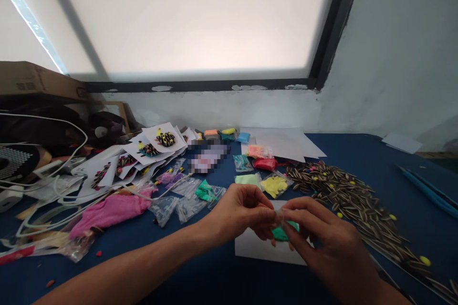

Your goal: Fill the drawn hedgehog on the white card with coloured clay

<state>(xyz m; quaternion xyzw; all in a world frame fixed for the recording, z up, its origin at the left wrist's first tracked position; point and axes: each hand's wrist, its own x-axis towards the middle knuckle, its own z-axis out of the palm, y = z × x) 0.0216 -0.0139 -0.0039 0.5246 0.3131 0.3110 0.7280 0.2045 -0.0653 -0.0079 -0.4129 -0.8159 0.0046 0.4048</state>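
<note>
My left hand (240, 209) and my right hand (322, 236) meet above a white sheet of paper (255, 250). Thumbs and fingers of both pinch the top of a small clear plastic bag, and green modelling clay (281, 232) hangs just below them. The fingers hide much of the bag, so I cannot tell whether its mouth is parted. Just beyond my hands lie a packet of yellow clay (275, 186), a pale green packet (248, 180) and a red one (265, 164).
A big heap of striped sunflower seeds (343, 195) spreads along the right. On the left are papers with seed-and-clay figures (166, 139), pink clay (110, 212) and tangled white cables (59, 190). Blank paper sheets (279, 140) lie at the back. A teal pouch (429, 190) lies far right.
</note>
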